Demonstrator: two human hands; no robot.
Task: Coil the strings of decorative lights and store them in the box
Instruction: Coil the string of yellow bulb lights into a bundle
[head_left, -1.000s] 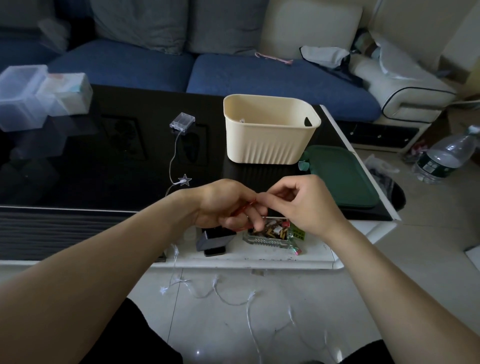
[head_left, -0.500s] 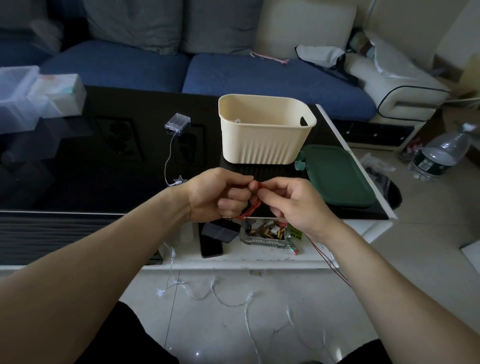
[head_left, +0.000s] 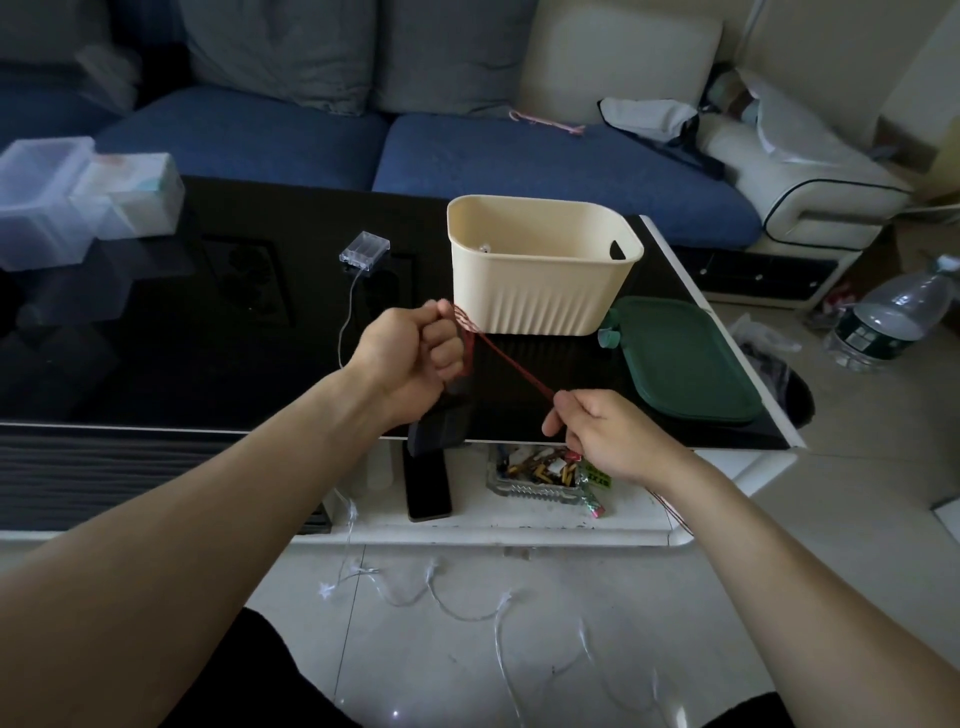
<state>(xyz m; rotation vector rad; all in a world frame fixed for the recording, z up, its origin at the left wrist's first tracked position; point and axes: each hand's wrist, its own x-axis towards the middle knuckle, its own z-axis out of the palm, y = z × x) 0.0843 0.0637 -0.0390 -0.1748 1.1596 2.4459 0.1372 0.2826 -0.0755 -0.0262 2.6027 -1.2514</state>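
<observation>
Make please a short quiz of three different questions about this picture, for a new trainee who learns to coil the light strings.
1. True or false: the green lid is closed on the cream box.
2. What runs taut between the left hand and the right hand?
A. a white cloth
B. a red wire
C. a phone cable
3. Where does most of the clear star light string lie?

Key:
1. False. The lid lies flat on the black table, at the right of the open box.
2. B. The left hand grips the red coil and the right hand pinches the strand.
3. On the floor in front of the table; its clear battery case rests on the table.
</observation>
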